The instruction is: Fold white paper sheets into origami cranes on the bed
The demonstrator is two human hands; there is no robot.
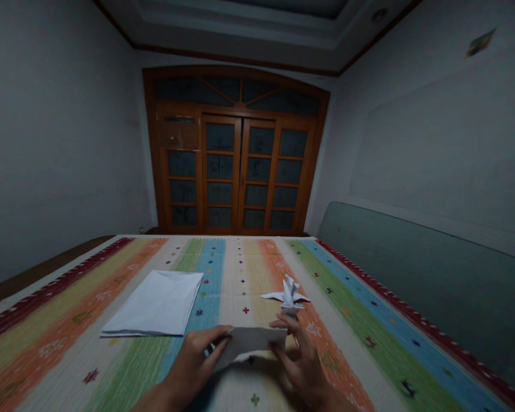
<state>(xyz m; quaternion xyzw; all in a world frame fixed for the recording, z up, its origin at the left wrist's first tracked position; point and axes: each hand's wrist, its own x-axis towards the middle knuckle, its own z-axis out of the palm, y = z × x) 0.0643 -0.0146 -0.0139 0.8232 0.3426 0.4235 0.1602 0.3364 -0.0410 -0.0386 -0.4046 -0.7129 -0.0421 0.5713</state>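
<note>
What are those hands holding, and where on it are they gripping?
A folded strip of white paper, held at its two ends: the left hand at one end, the right hand at the other.

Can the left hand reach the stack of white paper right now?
Probably yes: nothing lies between the left hand and the white paper stack, though it would first release the folded paper.
</note>
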